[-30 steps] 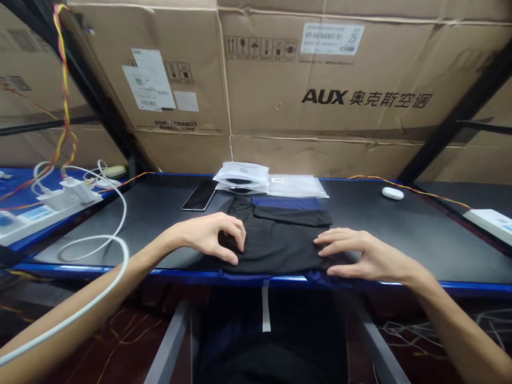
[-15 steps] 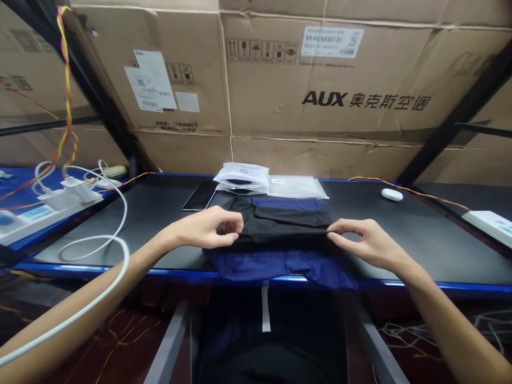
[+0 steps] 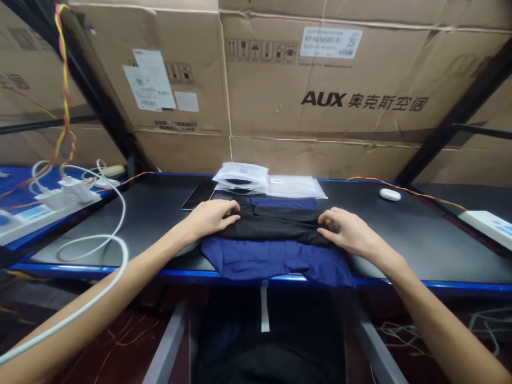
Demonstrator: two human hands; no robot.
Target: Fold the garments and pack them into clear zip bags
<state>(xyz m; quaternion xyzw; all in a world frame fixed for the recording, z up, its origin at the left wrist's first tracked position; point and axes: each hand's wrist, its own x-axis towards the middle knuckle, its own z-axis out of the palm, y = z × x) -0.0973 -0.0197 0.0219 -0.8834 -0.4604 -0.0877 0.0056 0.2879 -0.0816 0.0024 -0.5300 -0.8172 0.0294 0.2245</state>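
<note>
A black folded garment (image 3: 276, 228) lies on top of a dark blue garment (image 3: 276, 258), whose lower part spreads to the table's front edge. At the left side of the black cloth is my left hand (image 3: 214, 216). Its thumb and fingers touch the cloth with a small gap between them. My right hand (image 3: 346, 229) rests at the opposite end, fingers curled and thumb apart, touching the black fold. Neither hand visibly pinches the cloth. A strip of blue cloth also shows behind the black layers.
White plastic packets (image 3: 242, 178) and a flat translucent bag (image 3: 296, 186) lie behind the clothes, beside a phone (image 3: 198, 196). A white earbud case (image 3: 390, 194) sits right. Power strips (image 3: 52, 205) flank the table. A white cable (image 3: 124, 261) loops over my left forearm. Large cardboard boxes (image 3: 264, 80) stand behind.
The black cloth's front edge has moved away from me and lies flatter, showing more blue below. Both hands have moved slightly forward, and the right hand's pinch has loosened.
</note>
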